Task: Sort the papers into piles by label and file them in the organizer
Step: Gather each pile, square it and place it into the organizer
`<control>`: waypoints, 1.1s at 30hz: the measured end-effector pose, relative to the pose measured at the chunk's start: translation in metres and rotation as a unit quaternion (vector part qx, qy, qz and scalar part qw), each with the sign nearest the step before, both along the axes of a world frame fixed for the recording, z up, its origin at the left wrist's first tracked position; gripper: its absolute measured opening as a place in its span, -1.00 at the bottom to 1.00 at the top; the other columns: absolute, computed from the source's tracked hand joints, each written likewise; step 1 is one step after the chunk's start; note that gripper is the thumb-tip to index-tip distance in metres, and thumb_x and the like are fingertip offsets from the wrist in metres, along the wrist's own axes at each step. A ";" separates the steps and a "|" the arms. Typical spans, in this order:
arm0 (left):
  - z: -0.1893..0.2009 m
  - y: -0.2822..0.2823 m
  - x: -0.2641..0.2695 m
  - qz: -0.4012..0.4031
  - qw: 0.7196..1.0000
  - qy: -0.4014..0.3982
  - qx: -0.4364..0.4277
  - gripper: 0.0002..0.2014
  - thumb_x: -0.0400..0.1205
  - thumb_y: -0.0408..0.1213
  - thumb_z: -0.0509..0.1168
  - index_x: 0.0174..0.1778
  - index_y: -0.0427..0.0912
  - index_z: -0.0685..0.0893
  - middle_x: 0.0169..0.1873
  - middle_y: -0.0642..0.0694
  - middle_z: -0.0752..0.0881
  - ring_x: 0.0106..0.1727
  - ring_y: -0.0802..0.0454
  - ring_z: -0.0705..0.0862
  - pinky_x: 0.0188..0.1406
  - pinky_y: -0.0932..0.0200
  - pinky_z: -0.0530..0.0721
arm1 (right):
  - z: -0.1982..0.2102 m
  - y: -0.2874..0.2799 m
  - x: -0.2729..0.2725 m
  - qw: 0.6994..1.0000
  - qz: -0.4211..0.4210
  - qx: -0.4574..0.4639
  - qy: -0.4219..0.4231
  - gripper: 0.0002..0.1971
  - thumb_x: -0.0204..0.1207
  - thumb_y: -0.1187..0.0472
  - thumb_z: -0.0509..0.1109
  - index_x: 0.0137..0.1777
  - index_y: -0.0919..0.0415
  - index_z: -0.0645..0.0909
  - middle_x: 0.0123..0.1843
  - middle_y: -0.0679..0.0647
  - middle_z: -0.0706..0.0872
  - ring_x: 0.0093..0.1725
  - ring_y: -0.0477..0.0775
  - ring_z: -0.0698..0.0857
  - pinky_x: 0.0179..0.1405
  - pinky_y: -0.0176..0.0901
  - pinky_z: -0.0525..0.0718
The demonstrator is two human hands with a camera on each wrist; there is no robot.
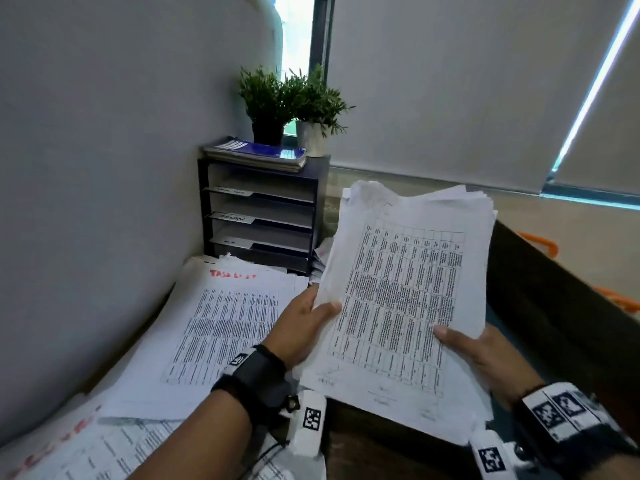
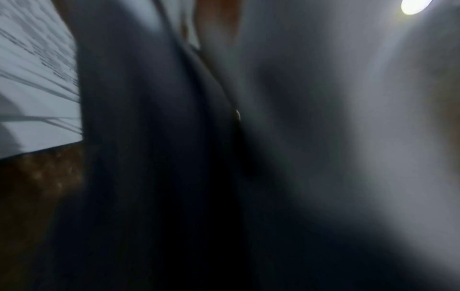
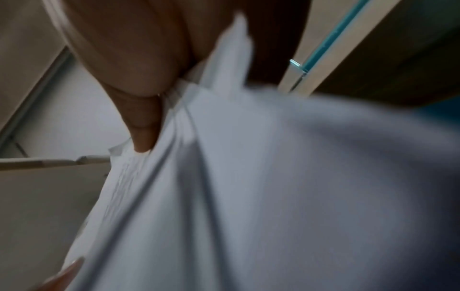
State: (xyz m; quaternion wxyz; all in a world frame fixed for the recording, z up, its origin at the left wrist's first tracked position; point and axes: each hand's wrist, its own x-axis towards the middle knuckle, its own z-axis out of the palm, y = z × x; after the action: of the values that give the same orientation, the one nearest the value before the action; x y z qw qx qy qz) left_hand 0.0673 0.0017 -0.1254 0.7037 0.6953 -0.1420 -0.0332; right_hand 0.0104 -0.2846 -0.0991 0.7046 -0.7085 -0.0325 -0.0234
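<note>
Your left hand [image 1: 304, 327] and right hand [image 1: 481, 355] are both raised in front of you, thumbs on top, fingers curled underneath, gripping.

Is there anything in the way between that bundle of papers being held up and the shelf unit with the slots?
Nothing visible blocks it. The stack of papers is held up by the left hand and right hand, in front of the organizer; its slot fronts look open. Loose sheets lie lower, on the desk.

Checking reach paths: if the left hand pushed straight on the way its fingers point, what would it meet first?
The left hand already grips the paper stack; beyond it, probably the organizer, though depth is unclear.
</note>
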 end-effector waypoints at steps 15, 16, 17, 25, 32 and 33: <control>-0.003 0.030 0.010 -0.141 0.952 0.222 -0.156 -0.65 0.66 -0.27 0.31 0.33 -0.35 0.68 0.04 -0.27 0.81 -0.05 -0.16 0.81 -0.06 0.03 0.78 | -0.037 0.022 0.024 0.993 0.002 0.084 0.084 -0.42 0.38 0.23 0.62 0.42 0.30 0.60 0.25 0.33 0.78 0.21 0.41 0.78 0.28 0.47 0.64; 0.003 0.034 0.007 -0.168 0.930 0.237 -0.223 -0.55 0.70 -0.13 0.27 0.40 -0.36 0.65 0.17 -0.35 0.77 0.08 -0.24 0.79 0.08 -0.07 0.78 | -0.036 0.024 0.024 0.990 0.000 0.111 0.083 -0.51 0.48 0.29 0.49 0.42 0.29 0.60 0.26 0.33 0.77 0.22 0.41 0.77 0.22 0.45 0.68; 0.004 0.037 0.005 -0.190 0.905 0.239 -0.295 -0.42 0.69 0.07 0.24 0.47 -0.32 0.62 0.29 -0.38 0.72 0.23 -0.28 0.75 0.25 -0.18 0.71 | -0.032 0.028 0.024 0.987 0.000 0.140 0.082 -0.57 0.55 0.33 0.38 0.43 0.28 0.59 0.28 0.32 0.76 0.23 0.40 0.76 0.17 0.41 0.71; 0.004 0.000 -0.008 -0.158 0.905 0.153 -0.364 -0.10 0.40 0.10 0.60 0.60 -0.22 0.47 0.52 -0.36 0.55 0.56 -0.39 0.48 0.43 -0.52 0.48 | -0.020 0.057 0.052 0.976 -0.023 0.211 0.045 -0.56 0.66 0.44 0.24 0.52 0.24 0.53 0.36 0.28 0.73 0.31 0.36 0.72 0.20 0.31 0.71; 0.007 0.006 -0.017 0.061 0.966 0.191 -0.162 -0.80 0.67 -0.51 0.29 0.19 -0.33 0.68 0.03 -0.36 0.83 -0.06 -0.21 0.85 -0.23 -0.15 0.85 | -0.037 0.074 0.056 0.975 -0.036 0.212 0.049 -0.61 0.62 0.49 0.29 0.42 0.30 0.58 0.21 0.22 0.81 0.10 0.20 0.83 -0.12 0.04 0.83; 0.008 0.011 -0.021 0.079 0.965 0.192 -0.159 -0.80 0.67 -0.53 0.28 0.19 -0.33 0.67 0.00 -0.34 0.84 -0.10 -0.19 0.85 -0.30 -0.09 0.84 | -0.039 0.077 0.056 0.974 -0.019 0.221 0.057 -0.60 0.61 0.47 0.29 0.44 0.30 0.57 0.29 0.27 0.77 0.20 0.27 0.79 0.07 0.19 0.80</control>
State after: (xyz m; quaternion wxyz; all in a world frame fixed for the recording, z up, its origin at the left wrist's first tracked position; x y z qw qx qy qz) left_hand 0.0467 0.0124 -0.1170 0.8197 0.5642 0.0475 -0.0869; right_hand 0.0668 -0.2077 -0.1380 0.8437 -0.5361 0.0267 -0.0031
